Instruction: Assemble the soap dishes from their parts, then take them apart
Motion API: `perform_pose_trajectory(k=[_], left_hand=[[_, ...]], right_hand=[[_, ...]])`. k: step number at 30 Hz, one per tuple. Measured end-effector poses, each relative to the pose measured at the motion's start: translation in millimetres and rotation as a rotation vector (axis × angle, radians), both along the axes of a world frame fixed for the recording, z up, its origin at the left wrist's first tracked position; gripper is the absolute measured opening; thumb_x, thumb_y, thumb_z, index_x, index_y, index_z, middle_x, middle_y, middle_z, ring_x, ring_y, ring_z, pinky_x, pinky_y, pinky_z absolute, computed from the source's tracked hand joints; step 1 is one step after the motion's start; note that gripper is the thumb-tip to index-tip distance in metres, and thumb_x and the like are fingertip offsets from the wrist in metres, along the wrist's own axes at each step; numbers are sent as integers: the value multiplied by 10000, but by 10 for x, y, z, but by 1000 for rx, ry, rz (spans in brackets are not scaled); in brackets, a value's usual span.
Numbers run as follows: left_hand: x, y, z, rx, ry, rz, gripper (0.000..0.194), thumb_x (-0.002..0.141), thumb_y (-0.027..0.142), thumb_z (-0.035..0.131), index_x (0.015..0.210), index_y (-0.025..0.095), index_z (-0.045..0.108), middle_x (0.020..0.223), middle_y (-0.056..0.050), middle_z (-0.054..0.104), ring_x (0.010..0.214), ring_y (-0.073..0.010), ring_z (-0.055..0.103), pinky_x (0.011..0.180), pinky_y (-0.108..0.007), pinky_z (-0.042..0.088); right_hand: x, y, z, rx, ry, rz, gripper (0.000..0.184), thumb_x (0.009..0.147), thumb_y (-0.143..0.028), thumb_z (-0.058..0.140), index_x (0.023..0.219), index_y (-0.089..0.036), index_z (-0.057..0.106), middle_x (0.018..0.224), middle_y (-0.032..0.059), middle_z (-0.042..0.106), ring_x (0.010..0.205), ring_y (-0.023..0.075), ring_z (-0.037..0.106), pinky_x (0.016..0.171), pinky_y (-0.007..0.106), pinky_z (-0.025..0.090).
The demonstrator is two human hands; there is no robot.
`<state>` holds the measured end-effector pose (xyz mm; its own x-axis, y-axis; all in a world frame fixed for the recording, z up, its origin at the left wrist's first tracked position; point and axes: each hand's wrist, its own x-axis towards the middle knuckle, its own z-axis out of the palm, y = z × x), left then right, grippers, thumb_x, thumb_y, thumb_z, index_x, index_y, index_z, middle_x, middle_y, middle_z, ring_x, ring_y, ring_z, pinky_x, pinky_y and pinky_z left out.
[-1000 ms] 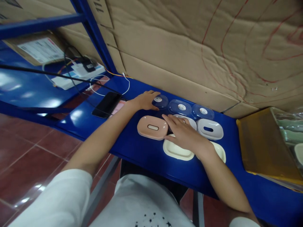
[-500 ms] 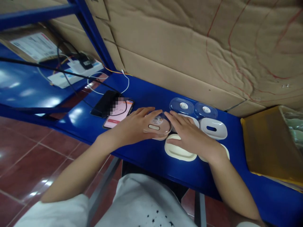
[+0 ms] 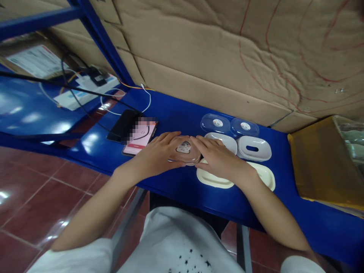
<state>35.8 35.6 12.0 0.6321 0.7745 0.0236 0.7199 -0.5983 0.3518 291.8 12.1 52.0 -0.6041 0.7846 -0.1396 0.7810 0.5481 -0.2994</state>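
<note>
My left hand (image 3: 159, 154) is wrapped round the left side of a pinkish-brown oval box (image 3: 189, 154) with a clear lid and a round label on top. My right hand (image 3: 217, 157) closes on the box's right side, thumb toward the front edge. The box lies between both hands over the blue table. Under and beside my right forearm are two cream oval trays (image 3: 214, 180), partly hidden. Behind them sit a white oval cover with a dark slot (image 3: 265, 148) and a second white cover (image 3: 231, 142), half hidden by my right hand. Two clear lids (image 3: 209, 123) with round labels lie farther back.
Left of my hands, a phone (image 3: 139, 142) lies beside a black object (image 3: 119, 129). A power strip (image 3: 74, 98) with cables lies on the blue surface at far left. A cardboard box (image 3: 313, 163) stands at right; large cardboard (image 3: 199, 68) walls the back.
The clear lid has shifted and now sits squarely over the pinkish-brown box, its label over the slot. My right hand has moved in against the box. The view has shifted slightly.
</note>
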Motion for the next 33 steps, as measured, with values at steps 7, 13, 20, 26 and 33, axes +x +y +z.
perform_pose_trajectory(k=[7,13,20,26,33], left_hand=[[-2,8,-38,44,-30,-15,845,900,537,826,1605,237,471,1632,-193,509,1496,-415,498,1197,-617,461],[-14,-8,-63,76,-49,-38,816,913,526,823,1602,256,479,1628,-187,511,1488,-415,498,1205,-619,447],[-32,-63,-200,102,-128,-57,776,991,509,743,1651,256,424,1673,-188,440,1554,-397,398,1266,-620,378],[-10,-57,-194,92,-107,-20,781,989,536,729,1654,274,414,1702,-177,409,1576,-402,385,1263,-612,388],[212,211,6,203,170,132,696,1019,417,687,1643,222,450,1702,-223,413,1589,-446,380,1263,-635,355]], right_hand=[[-32,10,-67,48,20,-7,675,1018,-260,675,1622,-151,392,1621,237,536,1527,385,499,1186,611,452],[-71,-16,-56,82,-13,-11,655,1008,-225,682,1594,-130,405,1577,235,568,1481,390,540,1175,594,457],[-115,-41,-92,121,-46,-21,650,1003,-180,663,1591,-74,406,1549,254,581,1442,392,566,1170,578,466],[-19,10,-30,69,-39,-16,669,1028,-251,634,1637,-127,386,1652,226,510,1531,375,491,1229,588,418],[363,123,163,-1,-113,-163,651,1038,-351,610,1641,-172,440,1695,209,467,1571,402,438,1238,651,381]])
